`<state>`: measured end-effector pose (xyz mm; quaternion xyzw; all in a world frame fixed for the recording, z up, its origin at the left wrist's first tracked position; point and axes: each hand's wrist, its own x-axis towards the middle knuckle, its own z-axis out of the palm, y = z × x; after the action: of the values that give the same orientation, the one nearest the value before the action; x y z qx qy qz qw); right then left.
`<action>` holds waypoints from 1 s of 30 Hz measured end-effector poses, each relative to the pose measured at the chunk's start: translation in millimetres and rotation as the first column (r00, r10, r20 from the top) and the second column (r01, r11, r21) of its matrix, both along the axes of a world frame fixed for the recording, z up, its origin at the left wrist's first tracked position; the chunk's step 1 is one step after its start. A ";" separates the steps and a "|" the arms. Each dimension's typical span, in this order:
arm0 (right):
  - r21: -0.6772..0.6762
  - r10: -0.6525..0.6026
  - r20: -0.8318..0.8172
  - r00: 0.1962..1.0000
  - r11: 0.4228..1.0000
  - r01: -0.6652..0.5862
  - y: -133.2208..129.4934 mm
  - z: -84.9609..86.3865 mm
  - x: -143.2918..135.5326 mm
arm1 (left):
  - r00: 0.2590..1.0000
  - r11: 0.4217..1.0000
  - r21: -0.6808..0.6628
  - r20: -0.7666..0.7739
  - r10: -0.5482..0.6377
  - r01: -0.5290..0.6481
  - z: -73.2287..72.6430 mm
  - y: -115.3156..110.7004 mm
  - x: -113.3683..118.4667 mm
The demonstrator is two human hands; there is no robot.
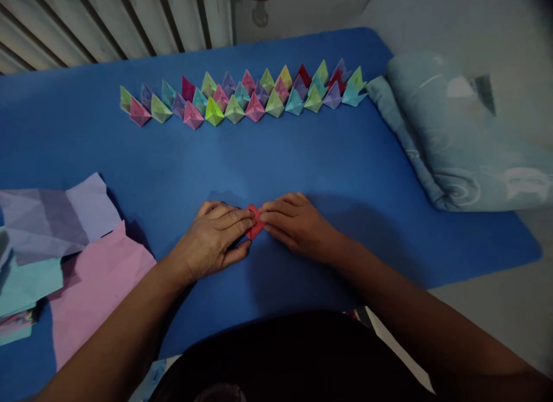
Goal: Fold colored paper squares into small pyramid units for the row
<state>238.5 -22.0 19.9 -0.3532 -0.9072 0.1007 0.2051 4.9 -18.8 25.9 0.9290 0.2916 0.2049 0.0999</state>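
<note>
Between my hands, low over the blue table, is a small folded piece of red paper (256,223). My left hand (220,232) presses its fingers on the paper's left side, the thumb at the lower edge. On the right side, the fingertips of my right hand (300,223) are closed on the same piece. Most of the paper is covered by the fingers, so its exact fold cannot be made out. Farther back stand several folded paper boats (215,113) in staggered rows, in green, pink, blue, purple, yellow and red.
Creased sheets lie at the left: a purple sheet (56,223), a pink sheet (101,281) and a turquoise sheet (37,281) over a stack. A folded light-blue blanket (449,131) rests on the right. The blue table (276,160) has a slatted white panel (129,22) behind it.
</note>
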 end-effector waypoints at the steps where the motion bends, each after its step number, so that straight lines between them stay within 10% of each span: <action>1: 0.017 0.000 0.007 1.000 1.000 0.000 -0.1 -0.2 -0.2 | 1.000 1.000 -0.006 0.003 -0.002 0.002 0.1 0.0 -0.2; 30: 0.151 -0.012 0.037 0.999 0.988 0.006 -4.5 -3.6 -9.0 | 0.999 0.994 0.105 0.012 0.030 -0.031 -7.9 1.5 2.2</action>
<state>229.4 -26.5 16.3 -0.3425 -0.9144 0.0239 0.2144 7.0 -17.3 18.0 0.9272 0.2942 0.2264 0.0493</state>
